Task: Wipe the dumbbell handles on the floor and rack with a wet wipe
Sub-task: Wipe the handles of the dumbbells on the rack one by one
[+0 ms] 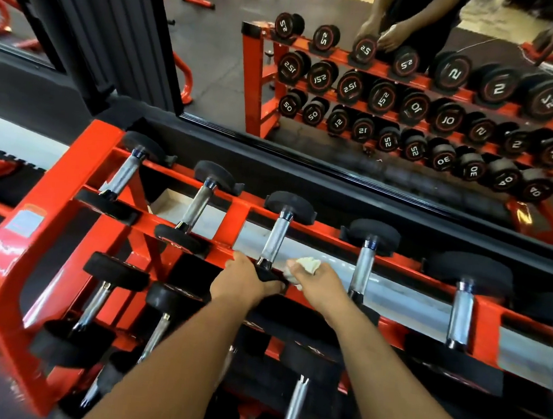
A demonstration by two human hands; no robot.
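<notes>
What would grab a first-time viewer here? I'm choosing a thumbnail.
The bright red rack fills the foreground, chrome-handled dumbbells in rows. At centre, the left hand grips the near head of the third top-row dumbbell while the right hand holds a white wipe beside it. Behind, a mirror repeats everything.

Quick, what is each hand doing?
Left hand: grips the dumbbell's near head.
Right hand: holds the wet wipe.

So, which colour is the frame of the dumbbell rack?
Bright orange-red; the dumbbell rack shows best in the head view.

Both arms outstretched, left hand point(245, 280) curled in a grip, right hand point(315, 281) clenched.
</notes>
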